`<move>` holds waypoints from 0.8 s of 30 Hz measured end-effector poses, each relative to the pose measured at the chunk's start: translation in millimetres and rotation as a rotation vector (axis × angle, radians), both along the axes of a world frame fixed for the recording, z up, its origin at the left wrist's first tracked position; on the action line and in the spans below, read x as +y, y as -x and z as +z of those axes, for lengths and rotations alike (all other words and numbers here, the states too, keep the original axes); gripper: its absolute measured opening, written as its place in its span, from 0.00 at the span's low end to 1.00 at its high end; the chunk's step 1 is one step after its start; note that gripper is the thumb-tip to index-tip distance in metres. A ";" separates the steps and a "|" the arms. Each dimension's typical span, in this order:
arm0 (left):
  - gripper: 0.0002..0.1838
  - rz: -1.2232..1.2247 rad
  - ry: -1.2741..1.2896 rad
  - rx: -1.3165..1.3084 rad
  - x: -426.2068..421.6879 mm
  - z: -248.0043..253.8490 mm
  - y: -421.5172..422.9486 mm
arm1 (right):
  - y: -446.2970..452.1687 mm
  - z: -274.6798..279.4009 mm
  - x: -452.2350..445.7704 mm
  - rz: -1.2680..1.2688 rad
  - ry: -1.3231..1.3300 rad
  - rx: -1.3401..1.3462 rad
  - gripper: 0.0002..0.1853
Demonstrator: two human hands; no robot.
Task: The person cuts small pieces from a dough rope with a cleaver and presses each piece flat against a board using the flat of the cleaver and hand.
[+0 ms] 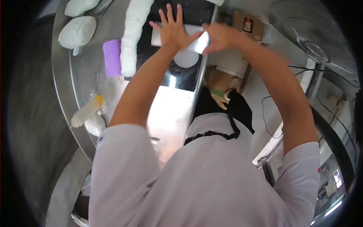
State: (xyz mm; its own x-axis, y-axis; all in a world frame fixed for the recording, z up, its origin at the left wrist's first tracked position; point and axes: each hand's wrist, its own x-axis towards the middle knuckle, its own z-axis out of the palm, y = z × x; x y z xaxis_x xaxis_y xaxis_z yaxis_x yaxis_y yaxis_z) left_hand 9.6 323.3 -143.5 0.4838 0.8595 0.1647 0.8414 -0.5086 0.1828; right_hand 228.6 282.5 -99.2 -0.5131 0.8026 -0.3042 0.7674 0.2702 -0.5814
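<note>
My left hand [173,34] lies with fingers spread on a broad, flat metal blade [155,39], which looks like a cleaver's. At the blade's right end is my right hand [222,37], blurred, its fingers curled round that end; the handle is hidden. A thin round white dough disc [186,59] shows just below the blade, on the shiny black board [179,77]. Along the board's left side runs a long, lumpy white roll of dough [133,34].
Left of the dough are a purple folded cloth [112,58], white wrapped bundles [78,32] and a yellow-capped squeeze bottle [87,112] on the metal table [90,70]. A cardboard box [242,19] and a fan [314,47] stand to the right.
</note>
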 end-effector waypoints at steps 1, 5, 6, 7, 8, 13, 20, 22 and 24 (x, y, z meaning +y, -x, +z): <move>0.70 -0.059 0.026 0.030 -17.0 -2.3 5.4 | 5.7 -18.9 -30.7 -0.026 0.021 0.067 0.51; 0.68 -0.080 0.099 0.110 -12.7 4.3 -23.9 | -11.2 -37.8 -45.6 -0.066 -0.035 0.006 0.51; 0.69 -0.014 0.028 0.055 -2.4 -1.7 -24.4 | -18.3 -31.0 -27.7 -0.018 -0.081 0.105 0.50; 0.70 0.038 -0.031 0.009 -3.4 -3.6 -22.6 | -19.5 -28.4 -4.6 0.021 -0.155 -0.085 0.50; 0.70 0.081 -0.036 -0.059 2.4 6.1 -24.4 | -14.4 -21.2 12.5 0.060 -0.114 -0.101 0.50; 0.70 -0.089 0.013 -0.010 -11.5 13.6 -15.8 | -1.8 -15.3 -28.4 -0.059 0.033 -0.029 0.49; 0.69 0.012 0.015 0.055 19.0 27.7 -49.8 | -42.6 0.8 17.5 0.066 -0.049 0.007 0.48; 0.67 -0.015 0.117 0.093 27.0 42.6 -48.1 | -16.9 2.1 6.9 -0.097 -0.115 0.002 0.49; 0.68 -0.184 0.061 0.042 19.5 8.2 -12.2 | -0.5 -19.5 -28.6 -0.152 -0.037 0.068 0.49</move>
